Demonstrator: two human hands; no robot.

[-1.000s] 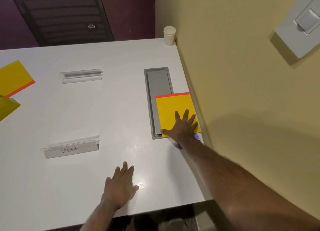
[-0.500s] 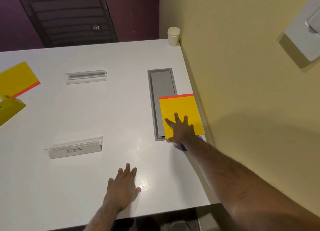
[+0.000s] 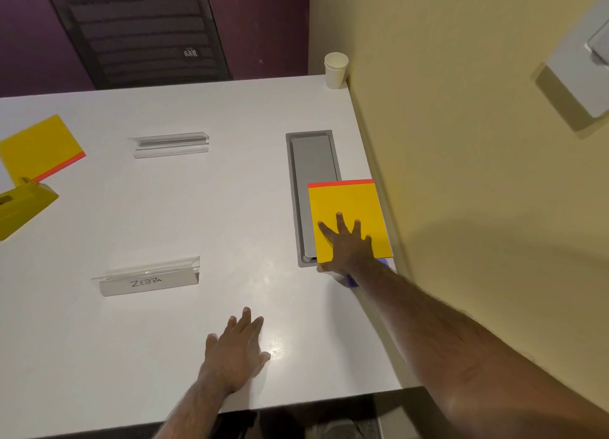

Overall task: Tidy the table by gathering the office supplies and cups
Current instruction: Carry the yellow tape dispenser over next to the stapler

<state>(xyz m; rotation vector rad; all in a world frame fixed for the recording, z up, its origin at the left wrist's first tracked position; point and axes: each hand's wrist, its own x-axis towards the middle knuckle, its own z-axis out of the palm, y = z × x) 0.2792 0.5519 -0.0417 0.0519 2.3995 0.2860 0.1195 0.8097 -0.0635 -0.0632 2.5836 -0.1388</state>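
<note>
A yellow notepad [image 3: 346, 201] with a red top strip lies at the table's right edge, partly over a grey cable hatch [image 3: 313, 155]. My right hand [image 3: 346, 247] rests on its near end, fingers spread on top and thumb at the near edge. A small purple object [image 3: 352, 281] shows under my wrist. My left hand [image 3: 234, 349] lies flat and open on the white table [image 3: 230, 208] near the front edge. A white paper cup [image 3: 335, 69] stands in the far right corner. A second yellow notepad [image 3: 39, 145] lies at far left.
Two clear name holders sit on the table, one far [image 3: 171, 144] and one near marked ZEBRA [image 3: 148, 279]. A yellow-green object [image 3: 23, 204] is at the left edge. A yellow wall [image 3: 461, 142] borders the table's right side. A black mesh chair [image 3: 141, 30] stands behind.
My right hand's fingers have slid further up onto the notepad and spread wider. The notepad and my left hand stay where they were.
</note>
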